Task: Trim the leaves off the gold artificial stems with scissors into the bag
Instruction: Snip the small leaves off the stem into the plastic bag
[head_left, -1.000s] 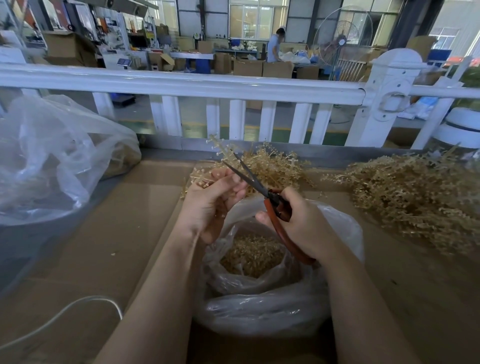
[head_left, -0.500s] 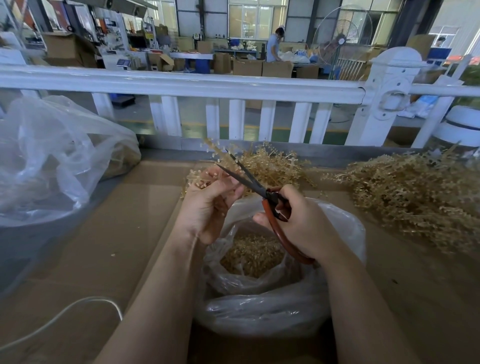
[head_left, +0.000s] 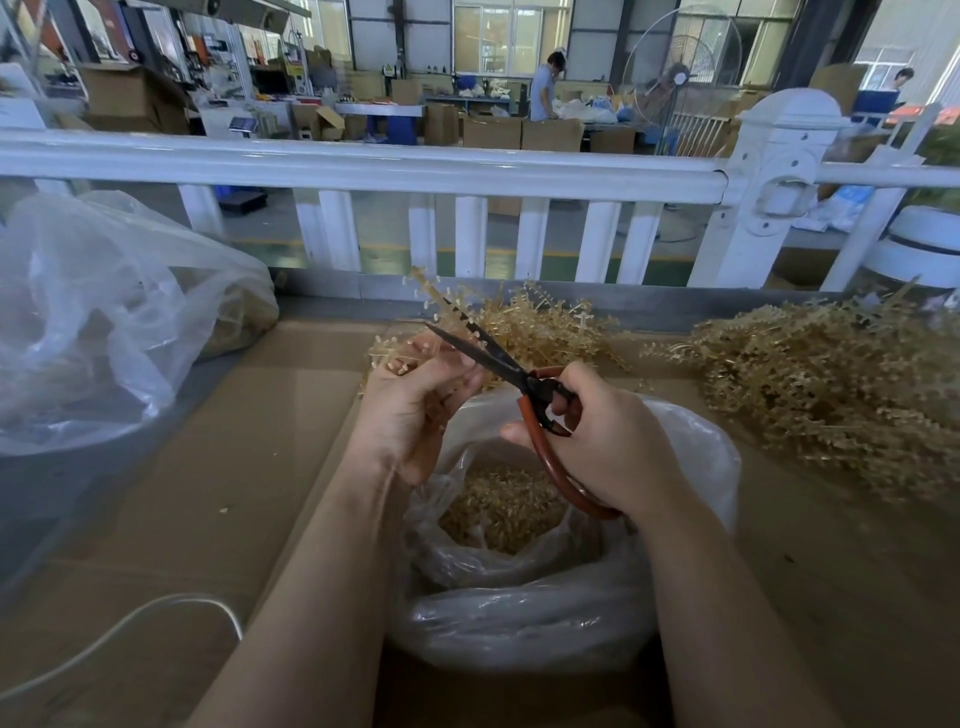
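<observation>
1. One brown cardboard-covered tabletop (head_left: 218, 467) carried everything, with a white railing (head_left: 363, 169) along its far edge.
2. A large crumpled clear plastic bag (head_left: 93, 322) lay at the left, well apart from the hands.
3. A big heap of gold artificial stems (head_left: 831, 384) sat at the right, and a smaller gold pile (head_left: 540, 332) lay behind the hands.
4. The clear plastic bag of gold trimmings (head_left: 519, 613) stood open just below both hands.
5. The right hand (head_left: 608, 441) was closed around the orange handles of the dark-bladed scissors (head_left: 519, 379), blades parted.
6. The left hand (head_left: 410, 400) gripped a gold leafy stem (head_left: 441, 301), which rose between the blades.
</observation>
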